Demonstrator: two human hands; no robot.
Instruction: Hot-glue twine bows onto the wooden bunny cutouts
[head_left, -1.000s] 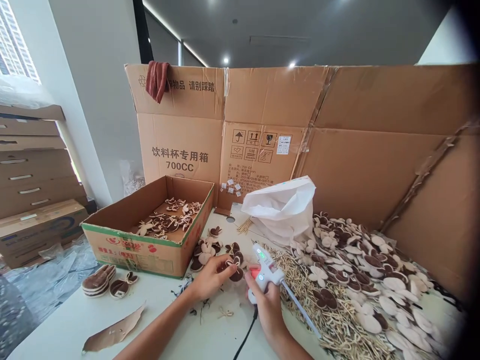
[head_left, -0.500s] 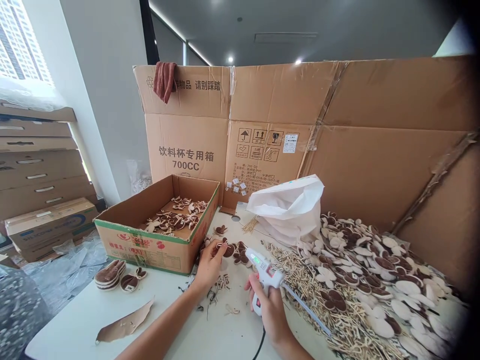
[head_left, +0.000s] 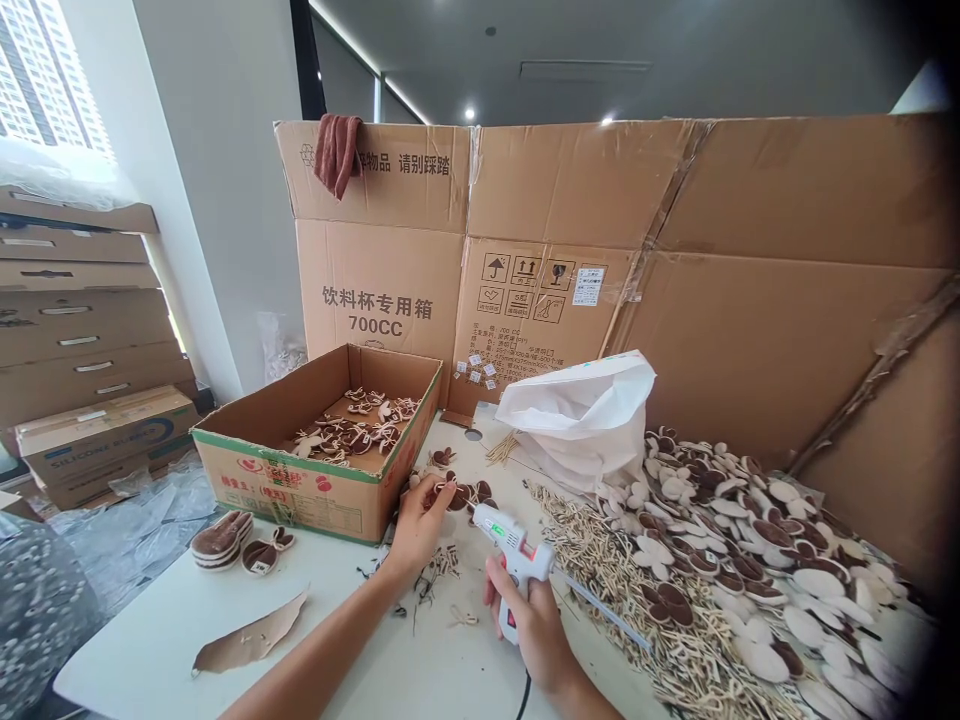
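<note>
My left hand (head_left: pixel 421 518) pinches a small brown and cream felt piece (head_left: pixel 448 486) above the table's middle. Around its fingertips lie more brown felt pieces (head_left: pixel 480 493). In my right hand (head_left: pixel 529 610) is a white glue gun (head_left: pixel 512 548), its nozzle pointing up and left, close to the piece in my left hand. A glue stick (head_left: pixel 604 605) sticks out of the gun's rear. Just right of the gun spreads a heap of short cream cords (head_left: pixel 592 540).
An open cardboard box (head_left: pixel 300 500) with tied pieces stands left. A white bag (head_left: pixel 581 420) sits behind the cords. Felt pieces (head_left: pixel 750 520) are piled right. Brown scrap (head_left: pixel 251 635) and stacked pieces (head_left: pixel 221 540) lie front left. Tall cardboard (head_left: pixel 555 190) walls the back.
The glue gun in my right hand has moved left, its nozzle now nearer my left fingertips. My left hand has barely moved. The whole view has shifted slightly.
</note>
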